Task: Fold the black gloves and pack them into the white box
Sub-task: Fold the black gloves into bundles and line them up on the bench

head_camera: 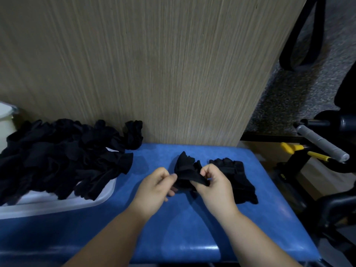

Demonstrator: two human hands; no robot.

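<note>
A black glove (185, 168) is held up just above the blue padded surface (192, 224) at centre. My left hand (156, 186) pinches its left edge and my right hand (212, 183) pinches its right edge, with the fabric bunched between them. Just right of my right hand a second black glove (240, 180) lies flat on the blue surface. At the left stands the white box (100, 197), heaped with several black gloves (57, 157) that spill over its rim.
A wood-grain panel (154, 64) rises right behind the blue surface. To the right stand black metal frames, a grey-handled bar (321, 143) and yellow-handled tools (300, 151). A pale container (5, 120) shows at the far left edge.
</note>
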